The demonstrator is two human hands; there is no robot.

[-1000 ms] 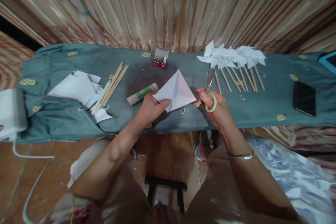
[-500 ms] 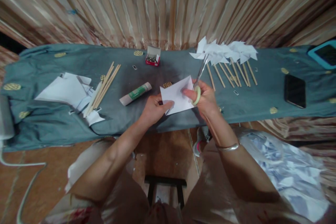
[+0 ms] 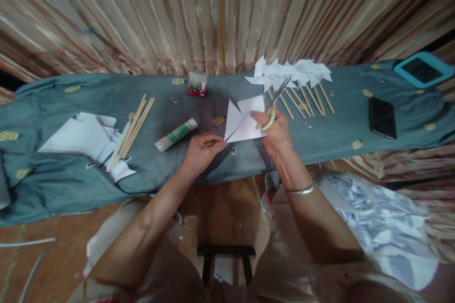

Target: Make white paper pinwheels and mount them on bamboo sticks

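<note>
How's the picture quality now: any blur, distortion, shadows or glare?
Head view: soft, metal pieces in the red box blurring together; head view: curtain folds fan outward, suggesting wide-angle distortion; head view: shadow beside the left hand, bright glint on the bracelet.

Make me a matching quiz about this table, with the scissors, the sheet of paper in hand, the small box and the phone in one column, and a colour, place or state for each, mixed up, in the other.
Column one
1. scissors
2. sheet of paper
3. small box
4. phone

Column two
A. red, with its lid up
B. white, held by the left hand and the right hand together
C. black, lying on the cloth
D. pale green handles, in the right hand alone

Right pairs: 1-D, 2-B, 3-A, 4-C
</note>
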